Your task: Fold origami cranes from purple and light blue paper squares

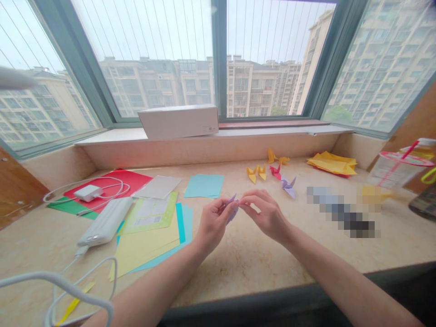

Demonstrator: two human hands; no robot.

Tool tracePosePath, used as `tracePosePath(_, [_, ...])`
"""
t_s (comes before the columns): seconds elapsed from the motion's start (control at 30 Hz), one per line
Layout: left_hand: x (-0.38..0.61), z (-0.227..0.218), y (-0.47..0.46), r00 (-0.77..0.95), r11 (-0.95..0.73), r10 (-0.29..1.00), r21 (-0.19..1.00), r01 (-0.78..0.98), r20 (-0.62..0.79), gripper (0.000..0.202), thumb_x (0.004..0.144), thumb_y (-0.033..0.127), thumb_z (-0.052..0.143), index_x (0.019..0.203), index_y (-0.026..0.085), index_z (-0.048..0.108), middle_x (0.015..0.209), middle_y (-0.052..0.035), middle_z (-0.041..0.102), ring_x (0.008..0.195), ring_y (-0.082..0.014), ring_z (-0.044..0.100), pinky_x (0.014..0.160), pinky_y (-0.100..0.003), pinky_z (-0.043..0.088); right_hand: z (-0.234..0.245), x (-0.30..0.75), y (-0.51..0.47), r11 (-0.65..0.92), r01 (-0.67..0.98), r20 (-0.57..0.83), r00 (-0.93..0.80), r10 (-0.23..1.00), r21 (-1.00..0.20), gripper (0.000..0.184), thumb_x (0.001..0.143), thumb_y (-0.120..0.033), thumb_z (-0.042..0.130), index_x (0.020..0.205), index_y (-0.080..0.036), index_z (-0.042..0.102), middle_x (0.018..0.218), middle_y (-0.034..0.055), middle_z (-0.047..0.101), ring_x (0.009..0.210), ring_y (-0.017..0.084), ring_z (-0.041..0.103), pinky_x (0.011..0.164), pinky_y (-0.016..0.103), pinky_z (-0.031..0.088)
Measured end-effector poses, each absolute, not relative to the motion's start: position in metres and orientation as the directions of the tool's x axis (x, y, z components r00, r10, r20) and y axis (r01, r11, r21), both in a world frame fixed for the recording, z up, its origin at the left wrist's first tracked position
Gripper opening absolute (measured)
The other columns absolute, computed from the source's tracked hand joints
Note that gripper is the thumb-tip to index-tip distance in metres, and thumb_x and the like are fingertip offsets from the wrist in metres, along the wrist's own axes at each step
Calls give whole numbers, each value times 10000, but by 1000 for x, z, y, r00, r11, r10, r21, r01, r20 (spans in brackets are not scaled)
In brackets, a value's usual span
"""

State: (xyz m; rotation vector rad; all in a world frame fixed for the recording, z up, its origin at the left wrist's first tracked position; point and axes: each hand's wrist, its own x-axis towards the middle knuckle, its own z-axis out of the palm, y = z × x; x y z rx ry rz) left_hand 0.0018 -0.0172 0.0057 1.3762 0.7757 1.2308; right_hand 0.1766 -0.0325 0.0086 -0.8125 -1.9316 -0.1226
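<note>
My left hand (214, 218) is closed on a small folded piece of purple paper (232, 200), held above the counter. The thumb and fingers of my right hand (265, 211) pinch at the paper's right edge; my fingers hide much of its shape. Just beyond my hands stand a purple paper crane (289, 186), a red paper crane (275, 172) and several yellow paper cranes (252, 174). A stack of light blue square paper (203, 185) lies behind my left hand.
Left of me are a white power bank (106, 222), a charger (89, 193) with cables, and coloured sheets (146, 245). Folded yellow paper (332, 163) and a plastic cup (391, 170) are at the right. A white box (180, 121) rests on the window ledge.
</note>
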Motion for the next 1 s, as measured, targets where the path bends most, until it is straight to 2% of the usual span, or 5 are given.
tracePosePath(0.13, [2, 5, -17, 254, -206, 935, 962, -182, 248, 380, 764, 494, 745, 753, 120, 681, 564, 29, 514, 504, -60, 388, 474, -183, 285, 10, 175, -33, 773, 585, 827, -291, 482, -244, 69, 926, -149, 608, 959, -206, 631, 915, 56, 691, 840, 186, 645, 810, 366, 473])
tracePosePath(0.43, [3, 7, -19, 266, -189, 936, 967, -170, 230, 378, 757, 493, 750, 828, 124, 711, 590, 20, 549, 522, -68, 414, 483, -184, 296, 9, 169, -36, 720, 566, 791, -181, 584, -402, 70, 913, -163, 574, 861, -209, 575, 835, 25, 621, 782, 178, 621, 775, 350, 498])
tracePosePath(0.73, [3, 5, -20, 262, -170, 941, 968, -183, 215, 383, 752, 493, 760, 849, 124, 725, 571, 23, 532, 499, -63, 402, 468, -186, 266, 9, 167, -36, 711, 539, 771, -165, 615, -452, 49, 900, -171, 577, 870, -206, 594, 973, 74, 622, 960, 219, 626, 866, 390, 499])
tracePosePath(0.87, [3, 11, -22, 253, -128, 952, 974, -188, 174, 410, 724, 511, 774, 832, 120, 715, 535, 40, 499, 467, -53, 372, 449, -184, 244, 10, 166, -37, 700, 527, 771, -127, 625, -481, 69, 884, -157, 588, 838, -208, 597, 944, 56, 618, 907, 204, 629, 841, 373, 506])
tracePosePath(1.0, [3, 12, -21, 230, -78, 964, 969, -236, 134, 398, 717, 491, 788, 827, 119, 698, 572, 30, 546, 477, -50, 404, 456, -179, 255, 9, 165, -37, 683, 513, 759, -89, 645, -521, 26, 878, -202, 632, 869, -208, 608, 903, 38, 606, 793, 176, 610, 768, 349, 520])
